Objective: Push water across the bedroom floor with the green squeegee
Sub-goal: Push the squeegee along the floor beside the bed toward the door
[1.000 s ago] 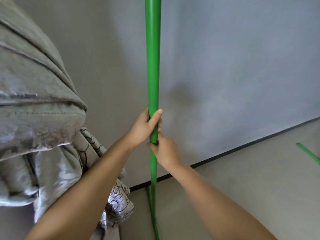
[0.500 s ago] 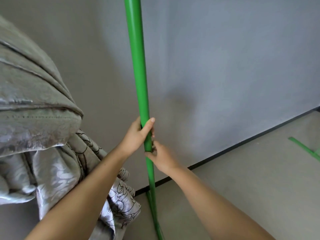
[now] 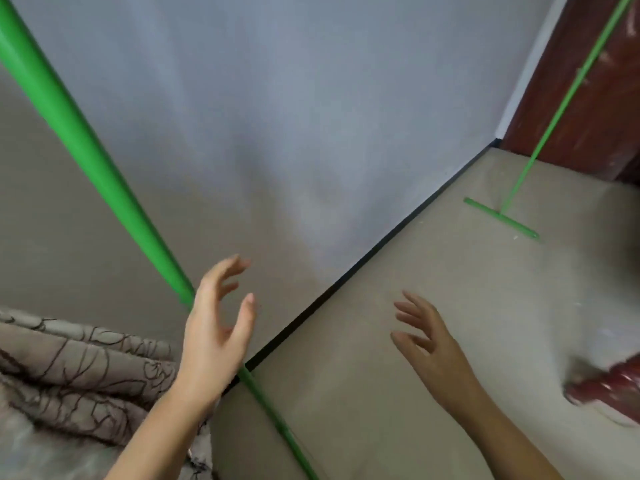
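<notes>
A thick green pole [image 3: 86, 147] slants from the top left down to the floor at the bottom centre, leaning against the grey wall. My left hand [image 3: 214, 327] is in front of it with fingers spread, holding nothing. My right hand [image 3: 429, 337] hovers open over the floor, apart from the pole. A green squeegee [image 3: 500, 218] stands at the far right, its blade flat on the floor and its thin handle leaning up against a dark red door.
A patterned grey-brown cloth [image 3: 69, 372] lies bunched at the lower left. A black skirting line [image 3: 363, 268] marks where wall meets floor. A dark red blurred object [image 3: 609, 386] sits at the right edge. The dark red door [image 3: 588, 91] fills the top right corner.
Both hands have let go of the thick green pole and spread open. The view has swung right, so the pole now slants at the left and the far squeegee shows fully.
</notes>
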`<act>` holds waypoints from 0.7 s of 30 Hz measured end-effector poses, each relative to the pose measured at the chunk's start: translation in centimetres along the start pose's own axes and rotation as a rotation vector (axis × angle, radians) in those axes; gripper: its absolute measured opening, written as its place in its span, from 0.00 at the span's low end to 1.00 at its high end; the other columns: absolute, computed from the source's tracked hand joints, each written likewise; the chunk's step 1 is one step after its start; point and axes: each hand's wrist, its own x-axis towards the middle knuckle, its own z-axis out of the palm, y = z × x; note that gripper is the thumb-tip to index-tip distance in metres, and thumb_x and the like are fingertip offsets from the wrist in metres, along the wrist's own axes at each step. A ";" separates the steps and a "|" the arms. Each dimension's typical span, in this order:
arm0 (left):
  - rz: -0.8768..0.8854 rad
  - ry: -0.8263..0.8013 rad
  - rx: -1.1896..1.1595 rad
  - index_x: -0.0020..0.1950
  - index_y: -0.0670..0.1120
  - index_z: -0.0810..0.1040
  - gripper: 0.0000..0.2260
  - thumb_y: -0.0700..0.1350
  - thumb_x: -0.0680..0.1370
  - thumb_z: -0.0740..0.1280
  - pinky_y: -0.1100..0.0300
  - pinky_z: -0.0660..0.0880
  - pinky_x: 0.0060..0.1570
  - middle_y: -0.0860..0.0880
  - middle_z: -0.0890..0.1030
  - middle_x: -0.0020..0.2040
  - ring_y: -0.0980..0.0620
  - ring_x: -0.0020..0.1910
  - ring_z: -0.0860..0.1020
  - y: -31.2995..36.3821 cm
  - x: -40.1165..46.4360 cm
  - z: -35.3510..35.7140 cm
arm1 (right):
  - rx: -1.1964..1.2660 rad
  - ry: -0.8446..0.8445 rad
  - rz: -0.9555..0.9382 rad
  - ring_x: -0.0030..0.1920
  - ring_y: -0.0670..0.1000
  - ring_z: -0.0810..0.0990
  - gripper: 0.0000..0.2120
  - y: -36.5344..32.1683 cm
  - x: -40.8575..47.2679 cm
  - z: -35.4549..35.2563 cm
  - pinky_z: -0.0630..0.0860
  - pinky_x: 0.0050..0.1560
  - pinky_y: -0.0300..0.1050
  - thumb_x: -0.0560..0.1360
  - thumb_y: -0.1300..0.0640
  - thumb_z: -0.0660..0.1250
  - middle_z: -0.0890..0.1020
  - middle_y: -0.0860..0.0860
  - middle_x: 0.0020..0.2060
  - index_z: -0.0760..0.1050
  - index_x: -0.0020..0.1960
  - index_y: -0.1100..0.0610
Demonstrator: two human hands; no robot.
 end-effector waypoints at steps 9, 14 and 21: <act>-0.386 -0.458 -0.199 0.58 0.70 0.67 0.17 0.54 0.72 0.65 0.64 0.72 0.57 0.66 0.75 0.56 0.65 0.58 0.74 -1.0 -6.7 14.9 | -0.010 0.382 0.194 0.58 0.37 0.74 0.35 9.4 -10.5 -12.3 0.74 0.54 0.33 0.70 0.63 0.68 0.75 0.35 0.60 0.62 0.56 0.24; -0.422 -0.543 -0.206 0.59 0.64 0.67 0.16 0.53 0.73 0.62 0.59 0.74 0.56 0.68 0.75 0.56 0.66 0.56 0.75 0.7 -7.1 22.0 | 0.065 0.576 0.291 0.55 0.35 0.76 0.28 11.8 -11.8 -16.8 0.73 0.50 0.27 0.62 0.44 0.71 0.78 0.39 0.57 0.63 0.55 0.24; -0.377 -0.692 -0.197 0.59 0.65 0.66 0.19 0.51 0.69 0.62 0.64 0.70 0.54 0.70 0.74 0.55 0.67 0.56 0.74 2.3 -4.3 30.4 | 0.098 0.694 0.286 0.54 0.36 0.77 0.30 15.0 -10.3 -21.7 0.74 0.51 0.30 0.56 0.32 0.68 0.77 0.37 0.58 0.64 0.56 0.25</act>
